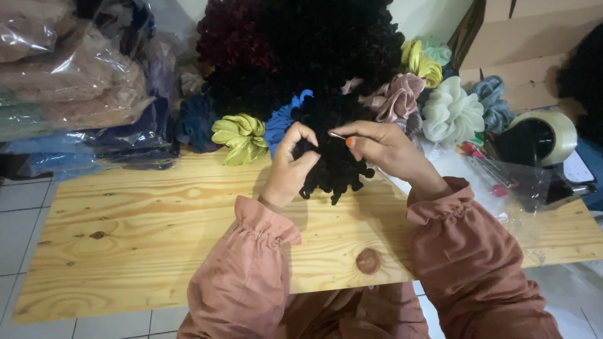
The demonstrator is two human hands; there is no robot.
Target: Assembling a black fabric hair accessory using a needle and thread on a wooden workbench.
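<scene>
- The right hand [383,150] has its grip pressed together: thumb and forefinger pinch a thin metal needle [338,135], whose tip points left into the dark fabric.
- The left hand [290,168] has its grip closed on a black ruffled scrunchie [336,166], thumb and forefinger curled over its upper left edge and just beside the needle tip.
- The black scrunchie sits between the two hands, its lower frills resting on the wooden surface [157,232] near the middle of the far edge.
- Both arms wear rust-coloured sleeves [251,276] gathered at the cuffs; the left forearm lies over the surface.
- Just behind the hands rises a heap of dark scrunchies [314,44], black with a maroon one at the upper left.
- To the left of the heap lie a yellow-green satin scrunchie [240,138], on the surface edge, and a blue scrunchie [282,122] beside it.
- To the right lie a dusty pink scrunchie [399,97], a yellow scrunchie [421,63], a pale cream scrunchie [451,113] and a grey-blue scrunchie [493,103].
- Further right stands a tape dispenser [543,138] with a roll of clear tape, on crumpled clear plastic.
- At the far left are clear plastic bags of fabric [69,81], stacked beside the surface.
- A tiled floor [19,201] shows around the surface.
</scene>
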